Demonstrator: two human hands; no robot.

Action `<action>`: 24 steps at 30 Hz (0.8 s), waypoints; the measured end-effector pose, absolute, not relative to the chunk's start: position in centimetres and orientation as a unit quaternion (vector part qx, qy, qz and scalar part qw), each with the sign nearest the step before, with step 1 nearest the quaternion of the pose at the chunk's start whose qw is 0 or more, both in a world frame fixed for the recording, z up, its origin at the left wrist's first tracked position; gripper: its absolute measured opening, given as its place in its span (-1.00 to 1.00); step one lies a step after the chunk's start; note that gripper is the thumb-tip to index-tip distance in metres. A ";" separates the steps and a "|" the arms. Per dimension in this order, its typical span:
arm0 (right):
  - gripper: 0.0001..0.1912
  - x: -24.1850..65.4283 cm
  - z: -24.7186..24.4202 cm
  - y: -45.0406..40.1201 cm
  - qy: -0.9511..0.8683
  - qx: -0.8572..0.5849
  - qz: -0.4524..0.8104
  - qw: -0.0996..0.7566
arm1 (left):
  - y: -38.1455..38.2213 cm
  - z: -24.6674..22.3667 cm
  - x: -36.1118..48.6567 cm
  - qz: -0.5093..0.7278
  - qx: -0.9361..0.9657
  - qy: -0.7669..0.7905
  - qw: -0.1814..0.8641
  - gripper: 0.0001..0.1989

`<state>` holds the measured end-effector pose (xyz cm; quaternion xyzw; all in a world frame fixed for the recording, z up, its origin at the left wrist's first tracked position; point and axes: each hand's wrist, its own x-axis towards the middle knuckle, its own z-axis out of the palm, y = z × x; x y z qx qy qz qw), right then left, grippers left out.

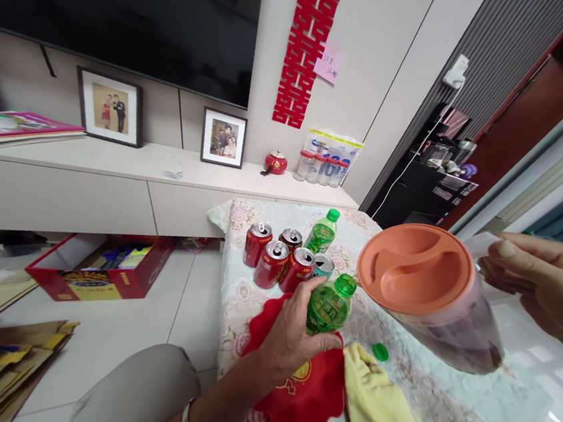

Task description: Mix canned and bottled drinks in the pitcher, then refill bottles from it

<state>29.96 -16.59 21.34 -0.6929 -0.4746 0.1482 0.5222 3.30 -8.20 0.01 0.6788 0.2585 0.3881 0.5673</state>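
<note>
My left hand [294, 330] is wrapped round a green plastic bottle [328, 308] with its cap off, above a red scalloped tray [306, 403]. In my right hand [545, 277] is the handle of a clear pitcher [455, 333] with an orange lid [415, 267] and dark liquid inside. The pitcher tilts left, its spout at the bottle's mouth. A loose green cap [380, 351] lies on the flowered tablecloth [230, 297], beside a yellow cloth [376, 396]. Behind the held bottle stand several cans [272, 266] and a capped green bottle [322, 230].
A low cabinet [172, 175] behind the table bears framed photos [223, 138], a red pot [276, 162] and red-lidded jars [322, 168]. On the floor at left are a red box [101, 270] and flattened cardboard [17, 373].
</note>
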 end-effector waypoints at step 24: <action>-0.34 29.6 21.7 -16.9 -0.488 -0.694 0.147 0.509 | -8.4 0.4 3.3 0.393 0.676 0.271 0.561 -0.11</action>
